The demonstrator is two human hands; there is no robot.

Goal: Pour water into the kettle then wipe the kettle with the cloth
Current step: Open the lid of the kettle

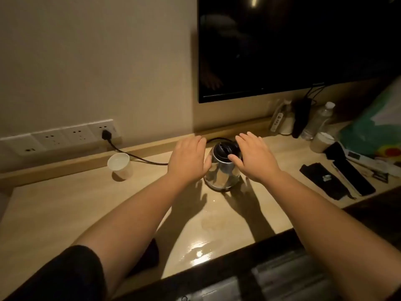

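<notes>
Flanking the kettle (223,168) with both hands: left hand (188,158) spread wide against its left side, right hand (253,157) spread wide at its right, thumb on the black lid (225,149). Neither grip closed on anything. Kettle upright on the table (65,203) between the palms, lid seemingly shut. Likely just before pouring; next, opening the lid and fetching water. Well left of the grip, one white cup (120,166) holding water. One kettle, one cord (130,154), two bottles far right. No cloth clearly made out.
</notes>
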